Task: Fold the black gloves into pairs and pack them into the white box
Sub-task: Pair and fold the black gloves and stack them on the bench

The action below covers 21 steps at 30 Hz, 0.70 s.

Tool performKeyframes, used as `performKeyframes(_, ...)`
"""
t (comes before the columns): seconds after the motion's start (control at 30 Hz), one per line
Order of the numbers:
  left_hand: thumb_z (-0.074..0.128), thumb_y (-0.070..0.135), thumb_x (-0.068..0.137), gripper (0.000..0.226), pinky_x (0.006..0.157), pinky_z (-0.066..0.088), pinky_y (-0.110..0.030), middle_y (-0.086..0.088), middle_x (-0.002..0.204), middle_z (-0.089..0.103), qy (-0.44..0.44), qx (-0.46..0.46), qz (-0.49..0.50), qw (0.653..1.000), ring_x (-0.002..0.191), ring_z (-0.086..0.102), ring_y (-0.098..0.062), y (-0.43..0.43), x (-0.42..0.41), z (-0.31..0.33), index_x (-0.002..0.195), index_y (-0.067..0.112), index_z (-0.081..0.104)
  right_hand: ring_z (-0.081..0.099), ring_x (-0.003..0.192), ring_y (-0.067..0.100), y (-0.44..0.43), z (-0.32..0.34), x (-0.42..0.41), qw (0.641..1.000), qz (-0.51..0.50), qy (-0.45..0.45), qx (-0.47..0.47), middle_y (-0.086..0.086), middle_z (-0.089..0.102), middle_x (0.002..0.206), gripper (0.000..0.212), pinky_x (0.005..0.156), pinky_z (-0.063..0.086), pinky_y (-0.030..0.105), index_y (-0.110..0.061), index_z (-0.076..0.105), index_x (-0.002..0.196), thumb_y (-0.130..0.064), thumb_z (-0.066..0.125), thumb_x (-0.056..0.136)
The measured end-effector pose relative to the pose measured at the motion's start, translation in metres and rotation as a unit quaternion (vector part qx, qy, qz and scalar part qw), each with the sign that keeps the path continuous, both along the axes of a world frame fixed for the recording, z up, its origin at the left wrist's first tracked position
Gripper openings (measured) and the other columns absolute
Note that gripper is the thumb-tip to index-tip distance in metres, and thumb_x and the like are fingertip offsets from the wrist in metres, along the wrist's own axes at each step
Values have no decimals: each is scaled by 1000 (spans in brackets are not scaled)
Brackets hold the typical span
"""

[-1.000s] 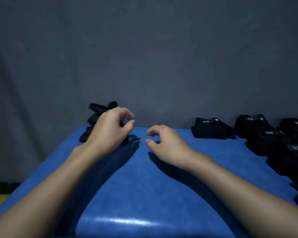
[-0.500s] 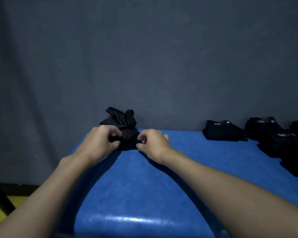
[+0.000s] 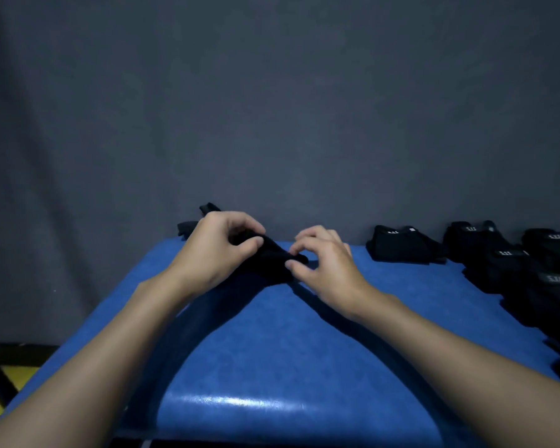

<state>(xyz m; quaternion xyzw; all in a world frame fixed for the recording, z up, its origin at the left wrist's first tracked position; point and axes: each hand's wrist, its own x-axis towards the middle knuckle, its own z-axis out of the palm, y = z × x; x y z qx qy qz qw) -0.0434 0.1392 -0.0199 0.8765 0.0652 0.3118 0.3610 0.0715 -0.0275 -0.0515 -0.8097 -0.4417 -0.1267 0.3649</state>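
two bare hands meet over the far edge of the blue tabletop (image 3: 272,344). a few loose gloves (image 3: 188,226) peek out behind the left hand (image 3: 214,253), whose curled fingers (image 3: 251,245) grip one end of a black glove (image 3: 269,257); the right hand (image 3: 328,273) pinches its other end between thumb and forefinger. folded pairs (image 3: 401,245) lie along the right side, well apart.

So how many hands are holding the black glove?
2: the left hand grips the black glove at its left end; the right hand pinches its right end.
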Motion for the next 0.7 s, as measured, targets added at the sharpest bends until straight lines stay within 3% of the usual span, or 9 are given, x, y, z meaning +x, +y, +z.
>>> performKeyframes(0.07, 71, 10, 88, 11, 81, 54, -22, 10, 87, 74, -18, -41, -20, 999, 86, 70, -2, -12, 3, 4, 91, 20, 72, 50, 105, 10, -11, 3, 2, 1000, -1, 5, 19, -14, 60, 103, 9, 96, 35, 34, -30, 57, 84, -26, 64, 88)
performKeyframes(0.17, 73, 15, 87, 17, 84, 55, -23, 5, 90, 74, -20, -107, -73, 991, 89, 70, -6, -28, 4, 9, 102, 21, 69, 60, 88, 16, -30, 11, 3, 996, -15, 59, 67, -8, 65, 84, 8, 82, 50, 41, -24, 57, 81, -25, 62, 88)
performKeyframes(0.27, 78, 11, 81, 42, 88, 54, -30, -3, 92, 72, 36, -166, -156, 973, 87, 67, -19, -38, 5, 9, 119, 23, 62, 62, 73, 22, -47, 17, 4, 990, -15, 82, 116, -1, 65, 73, 12, 73, 52, 44, -19, 58, 78, -17, 65, 88)
performKeyframes(0.33, 78, 5, 81, 46, 87, 54, -37, 0, 86, 70, 52, -185, -174, 966, 81, 62, -20, -42, 9, 7, 120, 23, 61, 61, 71, 27, -57, 19, 5, 987, -19, 91, 131, 3, 65, 72, 12, 70, 52, 45, -18, 58, 78, -17, 65, 88)
performKeyframes(0.43, 75, 2, 84, 37, 87, 55, -38, 3, 80, 69, 39, -184, -151, 970, 80, 65, -18, -51, 17, 8, 114, 21, 65, 60, 72, 27, -71, 16, 8, 983, -10, 114, 145, 4, 65, 74, 11, 69, 51, 42, -19, 58, 80, -18, 65, 89)
performKeyframes(0.6, 70, 0, 88, 23, 65, 52, -26, 13, 70, 64, -52, -193, -102, 974, 67, 60, -9, -68, 36, 11, 104, 17, 69, 61, 82, 2, -88, 14, 8, 953, 64, 230, 185, -3, 65, 89, 24, 81, 54, 21, -13, 60, 99, 3, 70, 83)
performKeyframes(0.7, 73, 15, 87, 26, 69, 53, -24, 11, 86, 69, -40, -206, -107, 972, 80, 69, -11, -79, 46, 11, 111, 21, 66, 63, 76, 2, -96, 15, 8, 934, 44, 266, 234, -1, 68, 84, 15, 75, 53, 17, -5, 65, 97, 5, 66, 86)
